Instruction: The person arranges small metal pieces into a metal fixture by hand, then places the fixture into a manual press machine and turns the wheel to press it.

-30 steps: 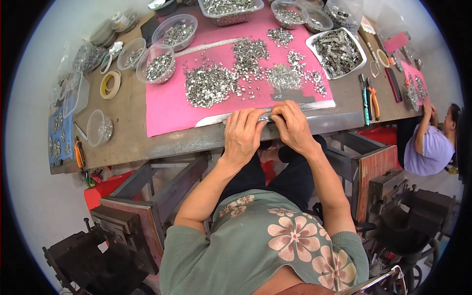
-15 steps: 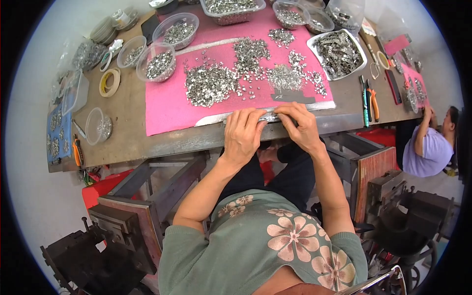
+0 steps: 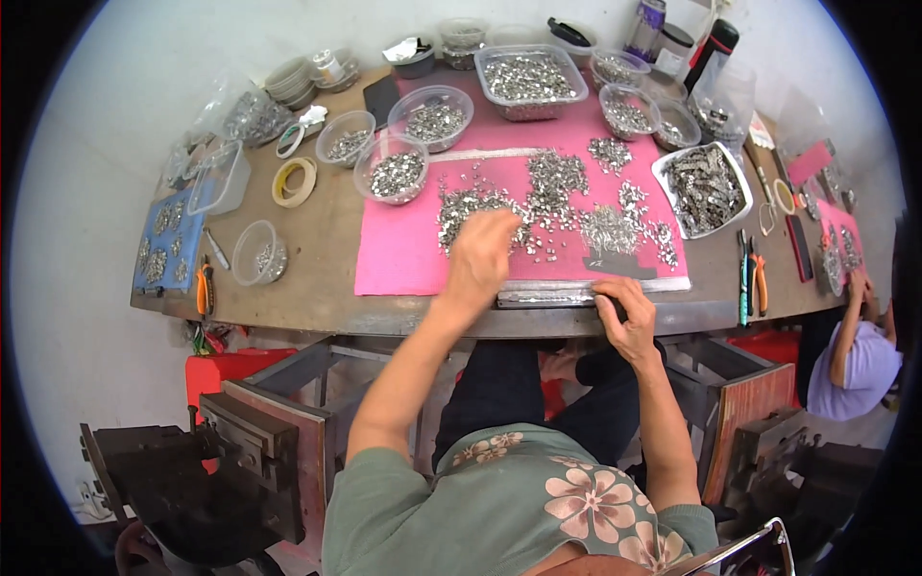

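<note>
My left hand (image 3: 478,259) is over the near right part of a pile of small silvery metal pieces (image 3: 465,207). Its fingers are curled together; whatever is between the tips is hidden. A narrow metal bar (image 3: 545,299), grooved along its length, lies at the table's front edge. My right hand (image 3: 629,319) holds this bar's right end, fingers over the top and thumb on the near side. Beyond the bar are a heap of thin silvery pins (image 3: 607,230) and a flat grey strip (image 3: 619,266). Another metal-piece pile (image 3: 557,182) lies farther back.
Everything lies around a pink mat (image 3: 394,274). Clear tubs (image 3: 391,171) of metal parts stand behind and left; a white tray (image 3: 704,189) is at right. Orange-handled pliers (image 3: 759,278) and tape (image 3: 294,181) flank the mat. A person in lilac (image 3: 850,370) works at far right.
My left hand has left the bar and moved forward to the metal-piece pile. My right hand stays at the bar's right end. The whole view has shifted, showing more of the table's back.
</note>
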`<control>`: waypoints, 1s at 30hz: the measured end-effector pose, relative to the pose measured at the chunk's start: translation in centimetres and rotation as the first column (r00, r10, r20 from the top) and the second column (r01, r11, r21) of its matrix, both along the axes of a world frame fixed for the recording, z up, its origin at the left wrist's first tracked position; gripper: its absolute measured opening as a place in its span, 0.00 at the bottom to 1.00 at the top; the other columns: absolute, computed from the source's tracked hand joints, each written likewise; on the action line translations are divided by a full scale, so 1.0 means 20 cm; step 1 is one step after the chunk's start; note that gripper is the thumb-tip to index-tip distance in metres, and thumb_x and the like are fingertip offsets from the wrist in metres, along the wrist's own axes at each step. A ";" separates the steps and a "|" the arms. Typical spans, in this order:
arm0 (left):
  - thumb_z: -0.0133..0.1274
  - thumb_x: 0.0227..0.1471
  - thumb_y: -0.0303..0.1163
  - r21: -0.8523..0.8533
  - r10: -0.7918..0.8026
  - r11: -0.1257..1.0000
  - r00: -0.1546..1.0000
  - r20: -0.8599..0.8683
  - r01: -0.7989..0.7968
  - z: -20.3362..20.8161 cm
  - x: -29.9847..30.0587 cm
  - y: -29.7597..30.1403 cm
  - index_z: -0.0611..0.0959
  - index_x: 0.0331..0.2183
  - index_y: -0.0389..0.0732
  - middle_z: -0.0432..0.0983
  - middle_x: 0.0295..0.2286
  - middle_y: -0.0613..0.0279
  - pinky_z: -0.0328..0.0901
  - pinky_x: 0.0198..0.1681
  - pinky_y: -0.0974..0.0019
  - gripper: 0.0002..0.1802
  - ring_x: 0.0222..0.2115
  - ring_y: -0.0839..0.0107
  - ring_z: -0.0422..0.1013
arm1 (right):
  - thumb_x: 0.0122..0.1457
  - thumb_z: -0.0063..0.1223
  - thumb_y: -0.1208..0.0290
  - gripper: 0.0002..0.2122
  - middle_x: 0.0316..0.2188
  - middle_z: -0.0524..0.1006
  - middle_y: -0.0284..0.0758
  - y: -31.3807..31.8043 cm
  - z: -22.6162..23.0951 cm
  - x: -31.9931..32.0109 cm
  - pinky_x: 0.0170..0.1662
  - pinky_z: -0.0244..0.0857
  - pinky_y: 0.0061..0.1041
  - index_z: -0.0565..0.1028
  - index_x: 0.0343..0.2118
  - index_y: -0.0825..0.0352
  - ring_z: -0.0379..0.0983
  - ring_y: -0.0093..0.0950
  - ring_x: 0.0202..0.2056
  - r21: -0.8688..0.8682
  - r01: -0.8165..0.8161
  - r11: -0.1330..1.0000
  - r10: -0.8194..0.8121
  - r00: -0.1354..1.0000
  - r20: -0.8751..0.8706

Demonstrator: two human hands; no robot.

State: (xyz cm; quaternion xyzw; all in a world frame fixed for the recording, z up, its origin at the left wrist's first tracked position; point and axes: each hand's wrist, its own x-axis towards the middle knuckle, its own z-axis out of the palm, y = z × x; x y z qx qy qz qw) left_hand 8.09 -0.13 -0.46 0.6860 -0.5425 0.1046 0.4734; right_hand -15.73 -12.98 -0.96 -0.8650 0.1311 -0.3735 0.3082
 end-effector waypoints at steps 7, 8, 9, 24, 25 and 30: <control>0.54 0.55 0.20 0.277 -0.112 0.957 0.990 0.085 0.084 -0.01 0.51 -0.21 0.86 0.41 0.34 0.81 0.43 0.46 0.71 0.51 0.55 0.11 0.45 0.49 0.77 | 0.56 0.59 0.80 0.04 0.34 0.81 0.38 0.00 0.00 0.02 0.41 0.66 0.31 0.79 0.35 0.69 0.76 0.35 0.35 0.034 0.018 0.999 -0.018 1.000 -0.002; 0.54 0.55 0.21 0.319 -0.126 0.943 0.989 0.073 0.096 -0.01 0.54 -0.21 0.85 0.41 0.33 0.81 0.45 0.47 0.71 0.52 0.55 0.12 0.46 0.49 0.77 | 0.56 0.59 0.81 0.04 0.34 0.81 0.38 0.00 -0.01 0.02 0.41 0.66 0.31 0.79 0.34 0.69 0.76 0.35 0.35 0.035 0.022 0.999 -0.022 1.000 -0.002; 0.54 0.55 0.21 0.318 -0.121 0.944 0.990 0.077 0.090 -0.01 0.55 -0.20 0.85 0.41 0.33 0.81 0.45 0.47 0.71 0.52 0.55 0.12 0.46 0.49 0.77 | 0.56 0.59 0.81 0.04 0.34 0.81 0.38 0.00 -0.01 0.02 0.41 0.66 0.31 0.79 0.34 0.69 0.76 0.35 0.35 0.037 0.023 0.999 -0.023 1.000 -0.001; 0.45 0.67 0.43 0.232 0.094 0.969 0.994 -0.046 -0.081 0.04 0.37 -0.14 0.73 0.58 0.29 0.61 0.62 0.35 0.55 0.66 0.51 0.29 0.63 0.42 0.59 | 0.56 0.59 0.82 0.04 0.33 0.80 0.39 0.00 -0.01 0.01 0.41 0.65 0.32 0.79 0.34 0.69 0.76 0.36 0.34 0.053 0.034 0.998 -0.034 0.999 -0.006; 0.45 0.67 0.43 0.223 0.097 0.971 0.995 -0.037 -0.086 0.08 0.44 -0.18 0.73 0.58 0.29 0.61 0.62 0.35 0.55 0.66 0.51 0.29 0.63 0.42 0.59 | 0.56 0.59 0.82 0.04 0.33 0.80 0.39 0.00 -0.01 0.01 0.41 0.65 0.32 0.79 0.34 0.69 0.76 0.36 0.34 0.045 0.031 0.999 -0.031 1.000 0.005; 0.47 0.65 0.45 0.254 0.228 0.941 0.973 0.021 -0.225 0.17 0.88 -0.38 0.82 0.49 0.34 0.74 0.51 0.45 0.64 0.59 0.51 0.25 0.54 0.46 0.69 | 0.56 0.59 0.82 0.03 0.32 0.80 0.38 0.02 0.01 0.02 0.40 0.66 0.31 0.79 0.33 0.69 0.75 0.36 0.32 0.059 0.042 0.997 -0.041 0.999 -0.007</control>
